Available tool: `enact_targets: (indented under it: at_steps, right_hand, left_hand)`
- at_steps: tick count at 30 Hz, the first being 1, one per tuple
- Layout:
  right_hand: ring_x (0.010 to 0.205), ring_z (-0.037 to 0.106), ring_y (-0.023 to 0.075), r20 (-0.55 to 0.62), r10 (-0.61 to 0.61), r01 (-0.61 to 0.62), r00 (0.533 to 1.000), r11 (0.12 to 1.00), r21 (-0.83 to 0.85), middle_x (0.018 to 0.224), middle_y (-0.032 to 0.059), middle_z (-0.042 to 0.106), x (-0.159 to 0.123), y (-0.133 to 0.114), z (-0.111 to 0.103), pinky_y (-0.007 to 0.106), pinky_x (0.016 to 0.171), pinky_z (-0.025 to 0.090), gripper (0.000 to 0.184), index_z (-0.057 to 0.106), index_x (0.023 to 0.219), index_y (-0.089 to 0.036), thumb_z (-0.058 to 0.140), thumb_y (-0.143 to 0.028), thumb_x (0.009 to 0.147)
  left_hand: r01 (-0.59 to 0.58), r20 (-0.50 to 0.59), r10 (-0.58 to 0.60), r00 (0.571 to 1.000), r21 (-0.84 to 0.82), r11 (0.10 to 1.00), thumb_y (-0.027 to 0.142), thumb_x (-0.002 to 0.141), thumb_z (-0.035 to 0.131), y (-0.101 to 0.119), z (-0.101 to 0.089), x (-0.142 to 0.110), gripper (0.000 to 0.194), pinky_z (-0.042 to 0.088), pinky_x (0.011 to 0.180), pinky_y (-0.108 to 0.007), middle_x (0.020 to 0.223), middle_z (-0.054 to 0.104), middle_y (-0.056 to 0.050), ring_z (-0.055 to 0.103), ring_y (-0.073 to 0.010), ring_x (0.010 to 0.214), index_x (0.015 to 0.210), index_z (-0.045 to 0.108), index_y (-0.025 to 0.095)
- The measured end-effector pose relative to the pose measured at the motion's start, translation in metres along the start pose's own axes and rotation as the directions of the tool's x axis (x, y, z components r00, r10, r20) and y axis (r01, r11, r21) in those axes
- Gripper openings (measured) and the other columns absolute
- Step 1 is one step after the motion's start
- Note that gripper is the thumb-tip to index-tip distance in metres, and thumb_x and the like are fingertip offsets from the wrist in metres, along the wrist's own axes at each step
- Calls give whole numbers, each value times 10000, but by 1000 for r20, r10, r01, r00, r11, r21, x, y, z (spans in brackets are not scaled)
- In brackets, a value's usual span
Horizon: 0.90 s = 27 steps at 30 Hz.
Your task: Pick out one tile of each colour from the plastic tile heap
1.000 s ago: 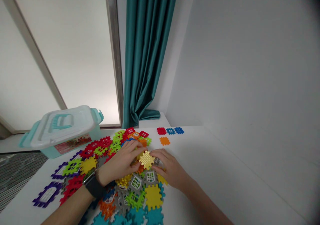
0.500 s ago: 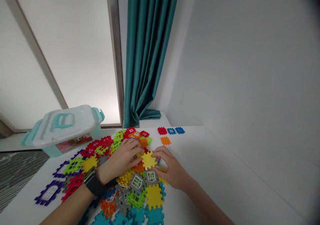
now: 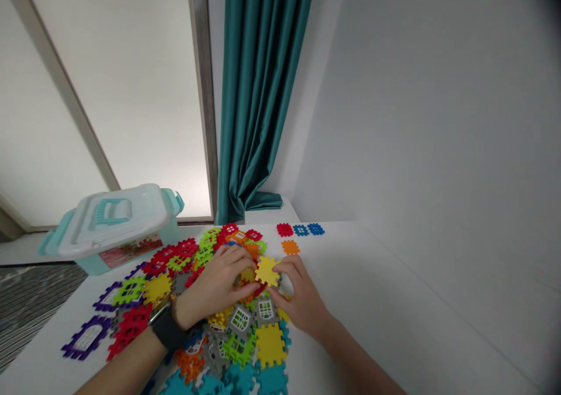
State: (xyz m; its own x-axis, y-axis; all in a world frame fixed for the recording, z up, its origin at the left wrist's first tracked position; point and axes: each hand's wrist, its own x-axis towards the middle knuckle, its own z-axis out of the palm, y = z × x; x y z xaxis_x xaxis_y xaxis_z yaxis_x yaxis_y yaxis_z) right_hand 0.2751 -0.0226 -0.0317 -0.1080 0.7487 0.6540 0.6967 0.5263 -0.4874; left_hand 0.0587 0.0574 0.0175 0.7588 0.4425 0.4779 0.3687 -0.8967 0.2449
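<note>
Yellow piece (image 3: 267, 271) shifted slightly forward, between hands (image 3: 302, 298)

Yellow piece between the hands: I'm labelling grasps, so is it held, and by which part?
The yellow piece appears held by its right edge in the right hand. The left hand is at its left side; contact there cannot be told.

I see a dark, square-faced smartwatch with a smooth black band (image 3: 169, 326) worn on the left wrist; both forearms are bare.
</note>
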Motion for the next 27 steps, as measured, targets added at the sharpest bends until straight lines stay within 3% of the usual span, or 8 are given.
enact_targets:
  at_steps: [4, 9, 19, 27]
  right_hand:
    - [1001, 597, 249, -27, 0, -1, 1000, 999, -49, 1071, 82, 550, -1, -3, 4, 388, 852, 558, 299, 540, 1126, -249, 641, -137, 868]
    - [989, 614, 246, 61, -15, 19, 998, 998, -65, 1070, 79, 581, 0, -3, 2, 402, 853, 571, 337, 550, 1172, -253, 641, -133, 871]
    - [1267, 574, 265, 274, -94, 124, 957, 988, -92, 1382, 107, 599, 9, -2, -17, 479, 1075, 498, 452, 570, 1290, -273, 674, -128, 875]
    - [1209, 596, 270, 254, -116, 151, 960, 981, -121, 1334, 113, 625, 8, -2, -17, 487, 1039, 519, 433, 564, 1280, -254, 659, -122, 878]
  left_hand:
    - [39, -2, -39, 999, 5, 999, 285, 882, 713, 2, 4, 0, 173, 461, 901, -399, 1080, 685, -50, 611, -254, 1027, 1023, 640, 217]
    - [44, -10, -43, 999, 66, 997, 193, 897, 639, -8, 4, -1, 139, 471, 898, -390, 1079, 672, -57, 604, -249, 1030, 1034, 649, 217]
    - [-153, 72, 143, 987, 163, 975, 209, 984, 565, -22, -3, -4, 222, 450, 927, -418, 1033, 628, -54, 581, -241, 1007, 1186, 646, 251]
    - [-116, 59, 107, 992, 161, 980, 210, 1010, 531, -17, -7, -1, 214, 425, 944, -428, 1062, 649, -51, 582, -243, 1031, 1196, 629, 247]
